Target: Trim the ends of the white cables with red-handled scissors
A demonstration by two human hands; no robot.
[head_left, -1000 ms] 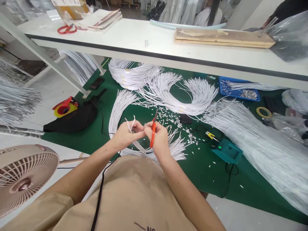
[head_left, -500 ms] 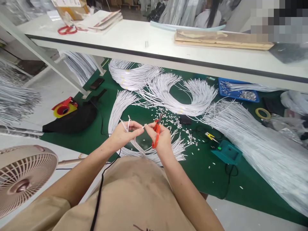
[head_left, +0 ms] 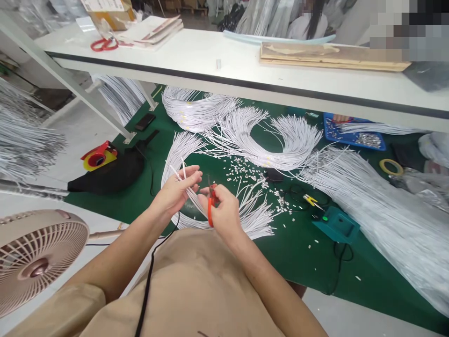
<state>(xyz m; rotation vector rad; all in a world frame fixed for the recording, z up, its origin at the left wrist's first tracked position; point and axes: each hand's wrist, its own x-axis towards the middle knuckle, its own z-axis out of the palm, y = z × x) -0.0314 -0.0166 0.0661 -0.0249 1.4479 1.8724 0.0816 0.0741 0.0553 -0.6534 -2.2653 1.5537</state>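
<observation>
Clock directions are taken from the hands. The left hand [head_left: 178, 189] loosely grasps a few white strands [head_left: 191, 195], its fingers largely extended; the strands cross the palm, their free ends upright above it at 11 o'clock and their lengths slanting down towards 5. The right hand [head_left: 224, 208] is closed around red scissors [head_left: 211, 210], the blades pointing to 12, just beside the strands; whether its fingertips touch them cannot be determined. Under both hands a white bundle [head_left: 168, 164] curves over the green table [head_left: 298, 255] from 11 through 9 and 6, its ends fanned at 3 to 4. Small pale bits [head_left: 242, 168] lie scattered near the hands at 2. A second bundle [head_left: 196, 114] lies at 12 and a third [head_left: 280, 157] at 2, beyond the bits. At 3, yellow pliers [head_left: 310, 201] rest near a green box [head_left: 338, 226]. Well apart, between 2 and 3, is a blue tray [head_left: 345, 139], with another person's hand [head_left: 341, 118] at its far side. A phone [head_left: 145, 121] lies between 10 and 11, a tape dispenser [head_left: 100, 157] between 9 and 10, against a black bag [head_left: 108, 175].
</observation>
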